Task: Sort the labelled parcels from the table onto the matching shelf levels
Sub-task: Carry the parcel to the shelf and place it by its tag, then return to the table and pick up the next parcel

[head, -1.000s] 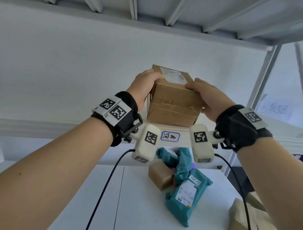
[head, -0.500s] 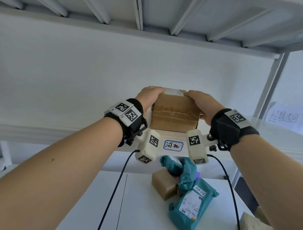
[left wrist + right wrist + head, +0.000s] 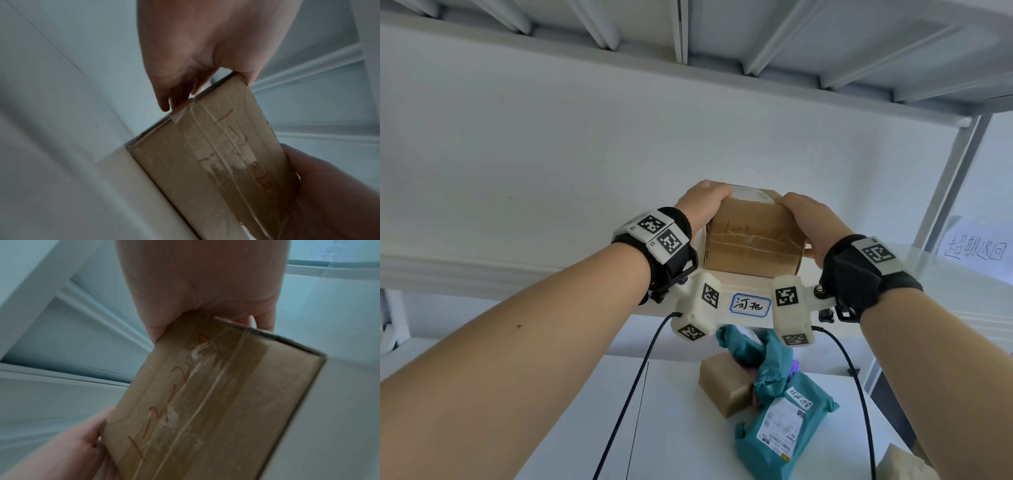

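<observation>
Since a second ago the box [image 3: 753, 236] has come down from mid-air onto the shelf [image 3: 722, 289], its bottom now at the front edge above the tag [image 3: 750, 304]; the left hand [image 3: 700, 209] grasps its left side, thumb over the top edge, fingers [image 3: 164, 99] down the far side; the right hand [image 3: 810, 222] clasps the right side likewise; tape and orange handwriting cross the near face; below, on the table [image 3: 585, 428], lie a small carton [image 3: 724, 387] and teal bags [image 3: 780, 428], touching one another.
</observation>
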Demonstrator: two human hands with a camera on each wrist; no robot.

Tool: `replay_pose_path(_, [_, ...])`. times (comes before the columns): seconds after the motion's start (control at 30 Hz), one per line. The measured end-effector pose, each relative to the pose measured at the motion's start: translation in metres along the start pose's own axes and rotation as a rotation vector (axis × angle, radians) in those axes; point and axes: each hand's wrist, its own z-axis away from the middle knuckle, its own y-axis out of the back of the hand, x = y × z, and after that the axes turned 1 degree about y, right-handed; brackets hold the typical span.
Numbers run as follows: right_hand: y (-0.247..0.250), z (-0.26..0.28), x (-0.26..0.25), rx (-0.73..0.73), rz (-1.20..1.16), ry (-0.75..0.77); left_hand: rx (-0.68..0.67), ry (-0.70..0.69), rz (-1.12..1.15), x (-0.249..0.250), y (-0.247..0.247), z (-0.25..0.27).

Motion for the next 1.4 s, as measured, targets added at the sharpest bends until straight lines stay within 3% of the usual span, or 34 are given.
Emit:
replay_pose_path(0.13, [0.003,0.004,-0.003,0.029,0.050,0.066,0.063,-0.006,-0.075,0.005,0.008,0.016])
replay_pose_path(0.33, [0.005,0.032,-0.028,0.175,0.068,0.373,0.166,-0.015,-0.225,0.014,0.044,0.043])
replay_pose_path(0.43, [-0.004,0.049,-0.041,0.154,0.053,0.492,0.215,-0.012,-0.260,0.017,0.059,0.063])
replay_pose_path(0.53, [-0.027,0.068,-0.051,0.056,0.046,0.568,0.265,0.011,-0.301,0.018,0.073,0.089])
replay_pose_path(0.7, [-0.086,0.105,-0.055,-0.137,0.064,0.639,0.459,0.029,-0.407,0.005,0.103,0.137])
replay_pose_path(0.97, [-0.207,0.175,-0.056,-0.497,0.061,0.737,0.672,0.247,-0.589,-0.037,0.177,0.238])
replay_pose_path(1.1, [-0.269,0.213,-0.057,-0.669,0.238,0.761,0.731,0.365,-0.824,-0.065,0.223,0.285])
replay_pose_path(1.23, [-0.329,0.245,-0.062,-0.754,0.424,0.842,0.704,0.504,-1.109,-0.097,0.270,0.327])
replay_pose_path(1.4, [-0.419,0.289,-0.074,-0.801,0.504,0.913,0.613,0.682,-1.288,-0.146,0.344,0.374])
